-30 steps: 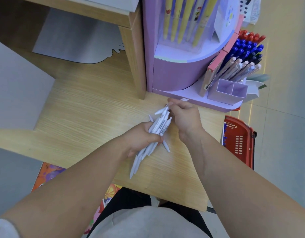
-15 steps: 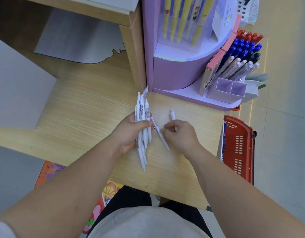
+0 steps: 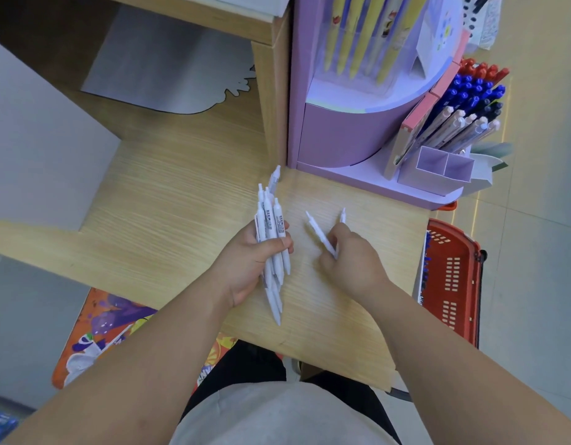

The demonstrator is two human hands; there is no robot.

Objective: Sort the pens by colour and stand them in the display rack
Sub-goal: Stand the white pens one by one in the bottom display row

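Several white pens (image 3: pixel 271 232) gripped in left hand (image 3: pixel 248 261); right hand (image 3: pixel 353 261) pinches two pens (image 3: pixel 317 231); bare desk (image 3: pixel 305 268) between.

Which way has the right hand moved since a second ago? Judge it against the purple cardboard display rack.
Yes. The right hand, pinching a white plastic pen, has drawn back from the base of the purple cardboard display rack, toward the person's body.

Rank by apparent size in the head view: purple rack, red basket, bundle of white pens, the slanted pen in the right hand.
1. purple rack
2. red basket, partly hidden by the table
3. bundle of white pens
4. slanted pen in the right hand
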